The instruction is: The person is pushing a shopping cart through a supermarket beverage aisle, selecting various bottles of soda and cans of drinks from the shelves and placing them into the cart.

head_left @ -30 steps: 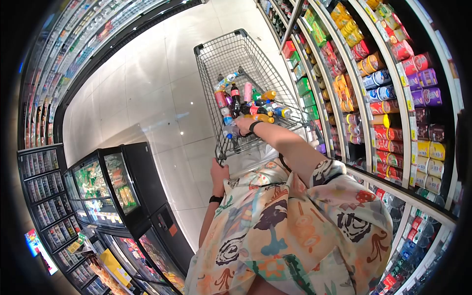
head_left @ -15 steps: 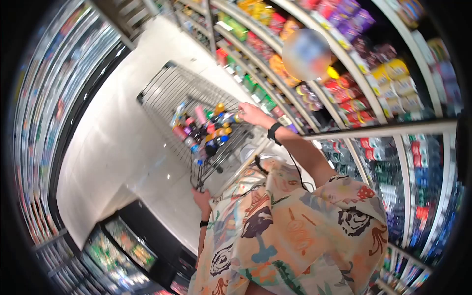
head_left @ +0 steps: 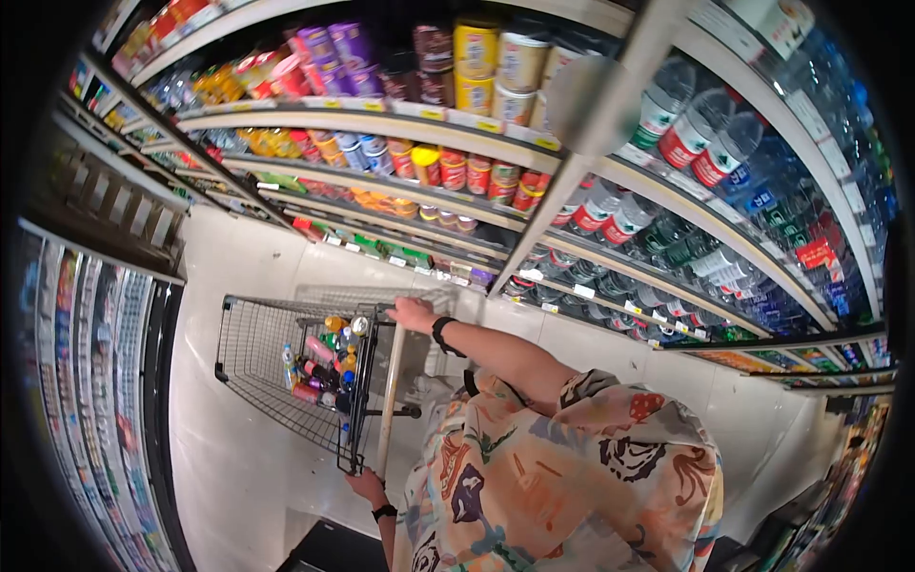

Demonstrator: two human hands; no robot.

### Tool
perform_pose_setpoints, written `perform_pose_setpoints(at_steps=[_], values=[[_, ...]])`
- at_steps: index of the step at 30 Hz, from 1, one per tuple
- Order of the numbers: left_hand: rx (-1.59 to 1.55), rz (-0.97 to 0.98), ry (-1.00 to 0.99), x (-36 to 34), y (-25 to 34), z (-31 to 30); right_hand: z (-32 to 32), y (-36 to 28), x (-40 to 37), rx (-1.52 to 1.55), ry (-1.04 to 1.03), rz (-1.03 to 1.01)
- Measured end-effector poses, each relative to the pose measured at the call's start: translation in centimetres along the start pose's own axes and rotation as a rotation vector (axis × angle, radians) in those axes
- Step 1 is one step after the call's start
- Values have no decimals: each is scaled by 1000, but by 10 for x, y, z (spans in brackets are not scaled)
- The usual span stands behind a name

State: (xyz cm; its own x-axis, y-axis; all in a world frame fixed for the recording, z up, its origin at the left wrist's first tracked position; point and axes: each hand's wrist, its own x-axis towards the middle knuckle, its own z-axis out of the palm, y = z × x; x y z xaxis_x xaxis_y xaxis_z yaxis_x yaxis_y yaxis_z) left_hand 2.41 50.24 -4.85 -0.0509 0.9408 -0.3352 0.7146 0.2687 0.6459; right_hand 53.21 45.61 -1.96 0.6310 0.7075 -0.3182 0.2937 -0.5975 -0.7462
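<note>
A wire shopping cart [head_left: 250,355] stands in the aisle in front of me, holding several drink bottles [head_left: 327,366] at its near end. My right hand [head_left: 411,313], with a black wristband, sits closed over the upper end of the cart handle [head_left: 390,386]. At the handle's lower end my left hand [head_left: 366,486] grips it; this wrist also wears a black band. My patterned shirt fills the lower middle of the view.
Shelves of snack canisters [head_left: 474,59] and cans [head_left: 453,168] rise close ahead. Racks of bottled water [head_left: 701,153] run to the right. Another shelf wall [head_left: 91,381] lines the left side of the pale tiled floor [head_left: 224,477].
My view has swung right toward the shelves. My right hand has come back from the bottles in the cart to the handle. My left hand stays on the handle.
</note>
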Motion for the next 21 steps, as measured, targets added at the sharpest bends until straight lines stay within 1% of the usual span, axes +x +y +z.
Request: perform_pose_setpoints(at_steps=[2,3,5,6,8,9,10,11,12,13,15,17,18,21], values=[[65,8,10,-13,6,7,-9,15,-4,68,-21,45],[120,-19,35,-26,10,9,-16,24,-12,81,-18,42],[129,11,44,-49,16,20,-27,39,-26,53,18,-26],[132,29,44,-64,17,23,-38,44,-35,65,21,-26],[167,12,64,-95,17,19,-59,54,-58,57,-57,-35],[187,-6,68,-109,22,26,-70,60,-71,43,-42,-20],[207,-25,72,-116,18,33,-73,69,-79,47,-25,-14],[238,55,117,-128,10,35,-76,78,-88,49,-45,-15],[241,72,101,-138,3,37,-81,90,-96,50,-63,-8],[247,37,112,-149,-1,40,-90,99,-106,76,-114,13],[251,-38,104,-181,0,52,-107,118,-128,87,-104,9],[271,-46,100,-193,-34,61,-114,142,-149,93,-107,-27],[291,-64,113,-193,-59,66,-127,144,-166,75,-120,1],[284,-80,113,-227,-71,94,-148,172,-204,63,-94,13]])
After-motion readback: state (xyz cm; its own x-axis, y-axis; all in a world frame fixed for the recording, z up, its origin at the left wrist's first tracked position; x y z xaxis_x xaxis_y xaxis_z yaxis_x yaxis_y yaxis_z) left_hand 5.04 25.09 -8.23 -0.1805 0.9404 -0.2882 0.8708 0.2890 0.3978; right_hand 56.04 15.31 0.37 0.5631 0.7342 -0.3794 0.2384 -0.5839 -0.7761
